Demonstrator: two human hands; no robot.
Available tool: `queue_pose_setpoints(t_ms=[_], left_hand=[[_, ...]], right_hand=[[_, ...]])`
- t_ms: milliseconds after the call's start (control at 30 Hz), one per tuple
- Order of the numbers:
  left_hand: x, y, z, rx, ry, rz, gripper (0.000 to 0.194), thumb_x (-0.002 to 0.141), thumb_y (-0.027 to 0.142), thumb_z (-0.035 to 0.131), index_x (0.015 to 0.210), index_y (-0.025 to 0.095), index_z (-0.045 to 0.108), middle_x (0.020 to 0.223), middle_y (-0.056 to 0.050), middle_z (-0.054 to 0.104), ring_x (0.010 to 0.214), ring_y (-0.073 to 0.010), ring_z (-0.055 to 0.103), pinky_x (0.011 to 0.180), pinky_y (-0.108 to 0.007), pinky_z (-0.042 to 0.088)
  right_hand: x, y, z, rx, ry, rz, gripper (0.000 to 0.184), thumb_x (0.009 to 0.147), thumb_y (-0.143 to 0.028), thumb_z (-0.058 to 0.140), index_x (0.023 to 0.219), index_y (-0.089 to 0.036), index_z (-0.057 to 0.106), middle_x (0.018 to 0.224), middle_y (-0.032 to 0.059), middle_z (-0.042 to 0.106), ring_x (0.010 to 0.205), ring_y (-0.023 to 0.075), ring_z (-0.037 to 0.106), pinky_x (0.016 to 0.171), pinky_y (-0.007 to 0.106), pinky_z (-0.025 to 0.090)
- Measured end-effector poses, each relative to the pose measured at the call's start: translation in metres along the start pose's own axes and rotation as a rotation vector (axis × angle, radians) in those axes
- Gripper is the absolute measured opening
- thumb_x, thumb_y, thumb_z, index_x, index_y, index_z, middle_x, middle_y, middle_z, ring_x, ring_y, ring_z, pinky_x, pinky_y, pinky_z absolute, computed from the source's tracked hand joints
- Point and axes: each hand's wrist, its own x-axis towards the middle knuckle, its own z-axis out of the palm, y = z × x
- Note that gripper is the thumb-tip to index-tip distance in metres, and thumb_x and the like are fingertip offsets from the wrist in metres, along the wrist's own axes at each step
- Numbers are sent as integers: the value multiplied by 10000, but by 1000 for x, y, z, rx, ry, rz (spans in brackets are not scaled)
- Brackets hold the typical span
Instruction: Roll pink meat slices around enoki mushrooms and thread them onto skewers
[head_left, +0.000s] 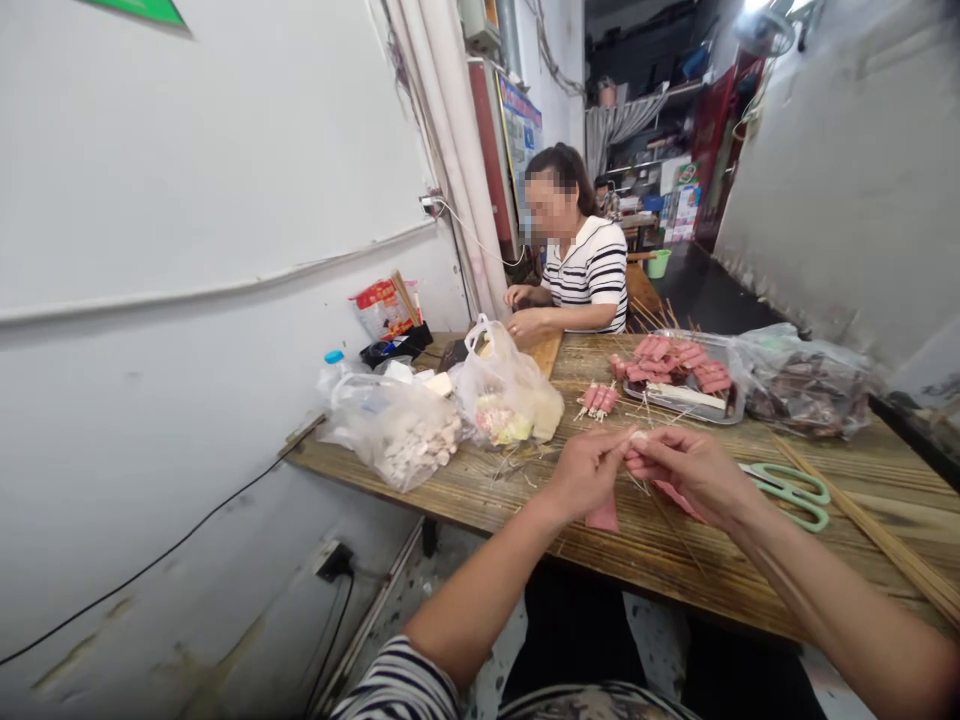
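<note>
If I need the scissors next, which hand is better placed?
Probably your right hand: the green-handled scissors lie just beside its wrist, while your left hand is farther off on the other side. Both hands look busy together, though.

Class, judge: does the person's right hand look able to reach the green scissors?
Probably yes: the green scissors lie beside the right hand, their handles uncovered, though that hand seems to pinch a small pale piece.

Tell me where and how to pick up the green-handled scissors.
Grip the green-handled scissors by their handle loops, probably best from above and the right. They lie flat, loops to the right and blade end toward the right hand, so that approach should avoid the blades. Mind the thin sticks just right of the loops.
</note>
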Motion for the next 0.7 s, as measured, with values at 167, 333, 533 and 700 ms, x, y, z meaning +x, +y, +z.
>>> queue_pose_setpoints(t_ms=[167,333,533,700], left_hand=[[-15,-17,-16,-21,-66,-104,179,854,235,609,931,184,762,909,-68,755,795,-167,694,759,-291,564],[-41,-34,-21,-203,-59,-390,192,737,315,745,854,164,773,877,-77,765,812,-199,720,766,-309,582],[-62,-53,-14,-169,-142,-339,169,794,317,691,850,179,770,912,-70,763,824,-178,724,778,-294,585],[-76,-75,-8,75,-169,-54,172,867,265,604,824,192,754,880,-60,766,832,-155,720,798,-293,567]], right_hand=[[4,26,4,60,-28,124,377,516,-451,856,656,-146,683,690,32,689,614,106,635,623,219,554],[5,59,2,-178,-135,94,395,622,-533,761,699,-155,676,683,35,684,643,146,622,666,304,529],[3,87,-12,-686,-217,-241,285,836,-445,569,794,-193,694,835,55,716,770,186,634,745,337,499],[-2,96,-13,-958,-286,-567,285,933,-238,430,825,-191,689,831,72,694,780,172,610,716,310,483]])
